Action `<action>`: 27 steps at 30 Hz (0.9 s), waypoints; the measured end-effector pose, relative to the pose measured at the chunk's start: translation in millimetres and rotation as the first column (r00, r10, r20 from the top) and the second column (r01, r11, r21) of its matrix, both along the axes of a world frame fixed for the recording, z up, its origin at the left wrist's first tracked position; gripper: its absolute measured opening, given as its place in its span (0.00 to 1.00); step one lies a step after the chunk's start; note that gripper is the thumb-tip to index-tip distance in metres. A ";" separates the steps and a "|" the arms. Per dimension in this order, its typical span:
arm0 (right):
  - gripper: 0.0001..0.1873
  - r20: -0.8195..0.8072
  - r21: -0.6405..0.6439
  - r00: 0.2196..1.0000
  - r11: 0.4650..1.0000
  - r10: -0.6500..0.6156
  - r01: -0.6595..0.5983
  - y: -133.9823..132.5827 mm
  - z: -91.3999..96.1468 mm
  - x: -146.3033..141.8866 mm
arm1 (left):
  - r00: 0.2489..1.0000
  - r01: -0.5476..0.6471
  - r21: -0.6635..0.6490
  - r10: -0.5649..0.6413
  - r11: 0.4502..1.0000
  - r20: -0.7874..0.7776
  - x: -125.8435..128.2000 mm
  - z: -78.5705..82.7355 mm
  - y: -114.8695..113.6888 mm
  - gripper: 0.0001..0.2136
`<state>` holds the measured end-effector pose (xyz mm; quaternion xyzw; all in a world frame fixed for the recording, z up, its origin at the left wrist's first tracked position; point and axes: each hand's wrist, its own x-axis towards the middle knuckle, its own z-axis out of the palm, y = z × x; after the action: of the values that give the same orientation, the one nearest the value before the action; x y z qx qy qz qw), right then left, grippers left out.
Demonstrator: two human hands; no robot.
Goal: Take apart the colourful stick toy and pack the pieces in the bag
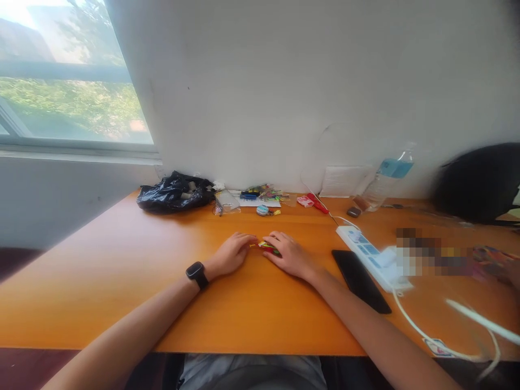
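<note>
My left hand (232, 253), with a black smartwatch (196, 273) on its wrist, rests on the orange-brown wooden table. Its fingers are bent together, their tips at a small yellow piece (252, 246). Just to the right, my right hand (290, 255) curls its thumb and fingers round a small bundle of red, green, yellow and white (268, 247). The hand covers part of this bundle, and its exact kind is too small to make out. A narrow gap lies between the two hands.
Along the wall stand a black plastic bag (174, 192), small packets (264, 192), a round tin (262, 210), a red-handled tool (318, 203) and a water bottle (385, 179). Right of my arm lie a black phone (361, 280) and a white power strip (365, 252) with cables. Another person's blurred hand (512, 271) is at far right.
</note>
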<state>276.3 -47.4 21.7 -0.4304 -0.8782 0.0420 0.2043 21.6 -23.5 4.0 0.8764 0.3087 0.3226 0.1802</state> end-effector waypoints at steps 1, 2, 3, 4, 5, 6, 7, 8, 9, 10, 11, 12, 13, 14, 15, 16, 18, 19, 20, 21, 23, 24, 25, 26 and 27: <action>0.17 -0.009 0.003 1.000 1.000 -0.004 0.004 0.3 1.1 0.0 | 0.999 -0.042 -0.005 0.042 0.999 0.003 -0.7 -2.0 1.3 0.18; 0.16 -0.013 0.007 1.000 1.000 -0.008 0.008 0.6 2.0 -0.1 | 0.997 -0.080 -0.006 0.080 0.997 0.004 -1.3 -3.8 2.3 0.17; 0.15 -0.015 0.014 1.000 1.000 -0.012 0.012 0.9 2.7 -0.3 | 0.994 -0.111 -0.004 0.111 0.994 0.003 -1.6 -5.2 3.1 0.16; 0.14 -0.019 0.023 1.000 1.000 -0.019 0.020 1.2 3.1 -0.6 | 0.991 -0.136 0.000 0.136 0.991 0.002 -1.8 -6.3 3.6 0.15; 0.14 -0.027 0.034 0.999 0.999 -0.028 0.029 1.4 3.3 -1.0 | 0.987 -0.158 0.004 0.158 0.987 0.001 -1.9 -7.1 3.7 0.15; 0.13 -0.036 0.043 0.999 0.998 -0.039 0.041 1.5 3.2 -1.4 | 0.984 -0.178 0.009 0.178 0.984 0.001 -1.8 -7.7 3.6 0.15; 0.13 -0.044 0.049 0.998 0.997 -0.051 0.053 1.4 3.0 -1.6 | 0.980 -0.197 0.014 0.197 0.980 0.001 -1.8 -8.2 3.4 0.15; 0.14 -0.048 0.051 0.997 0.997 -0.063 0.065 1.2 2.6 -1.8 | 0.977 -0.212 0.019 0.212 0.977 -0.002 -1.7 -8.6 3.1 0.15; 0.16 -0.046 0.049 0.996 0.996 -0.072 0.075 1.0 2.2 -1.7 | 0.975 -0.222 0.024 0.222 0.975 -0.010 -1.6 -9.2 3.0 0.14; 0.18 -0.036 0.044 0.996 0.996 -0.078 0.080 0.8 1.7 -1.5 | 0.974 -0.227 0.030 0.227 0.974 -0.024 -1.5 -9.8 3.0 0.14; 0.20 -0.020 0.039 0.997 0.996 -0.079 0.080 0.7 1.3 -1.2 | 0.973 -0.228 0.038 0.229 0.973 -0.040 -1.4 -10.6 3.1 0.13; 0.21 -0.002 0.033 0.997 0.997 -0.076 0.076 0.6 0.9 -0.8 | 0.972 -0.228 0.045 0.230 0.973 -0.056 -1.3 -11.4 3.3 0.13; 0.21 0.014 0.026 0.997 0.997 -0.069 0.069 0.7 0.7 -0.4 | 0.970 -0.227 0.052 0.231 0.972 -0.070 -1.2 -12.2 3.6 0.12; 0.20 0.025 0.021 0.998 0.998 -0.064 0.063 0.8 0.9 -0.2 | 0.969 -0.228 0.057 0.232 0.972 -0.080 -1.1 -12.9 3.7 0.12; 0.19 0.030 0.016 0.998 0.998 -0.061 0.060 0.9 1.3 -0.1 | 0.968 -0.230 0.060 0.235 0.971 -0.083 -1.0 -13.4 3.7 0.12; 0.19 0.031 0.011 0.998 0.998 -0.060 0.060 0.9 1.9 0.0 | 0.968 -0.233 0.059 0.237 0.971 -0.085 -1.1 -13.6 3.6 0.12; 0.18 0.026 0.005 0.998 0.998 -0.065 0.065 0.4 3.8 -0.1 | 0.966 -0.241 0.055 0.245 0.969 -0.086 -1.8 -13.1 3.0 0.12; 0.18 0.025 0.003 0.997 0.998 -0.067 0.067 -0.1 4.7 -0.1 | 0.964 -0.247 0.055 0.251 0.968 -0.089 -2.7 -12.2 2.7 0.13; 0.18 0.024 0.001 0.997 0.998 -0.068 0.068 -0.7 5.6 0.1 | 0.961 -0.254 0.059 0.259 0.965 -0.098 -4.0 -10.8 2.4 0.13; 0.19 0.024 0.000 0.997 0.998 -0.068 0.068 -1.3 6.2 0.3 | 0.956 -0.265 0.070 0.271 0.962 -0.114 -5.7 -8.8 2.3 0.15; 0.19 0.023 -0.002 0.997 0.998 -0.070 0.070 -2.7 6.8 1.2 | 0.936 -0.298 0.099 0.311 0.949 -0.163 -9.9 -3.1 2.9 0.19; 0.20 0.024 -0.002 0.997 0.997 -0.073 0.073 -3.3 6.9 1.7 | 0.920 -0.322 0.116 0.339 0.940 -0.194 -12.3 0.5 3.8 0.21; 0.21 0.023 -0.001 0.997 0.997 -0.076 0.076 -3.8 7.1 2.1 | 0.901 -0.350 0.131 0.372 0.928 -0.225 -14.7 4.5 5.2 0.22; 0.22 0.022 0.000 0.997 0.997 -0.080 0.080 -4.3 7.2 2.3 | 0.879 -0.379 0.147 0.405 0.914 -0.253 -17.0 8.7 7.3 0.22; 0.23 0.019 0.004 0.996 0.997 -0.084 0.083 -4.7 7.6 2.4 | 0.856 -0.404 0.164 0.435 0.900 -0.278 -19.2 13.0 10.2 0.22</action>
<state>278.6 -52.1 29.3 -0.4668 -0.8614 0.0281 0.1981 2.4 -13.3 17.0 0.8351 0.5003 0.2284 0.0113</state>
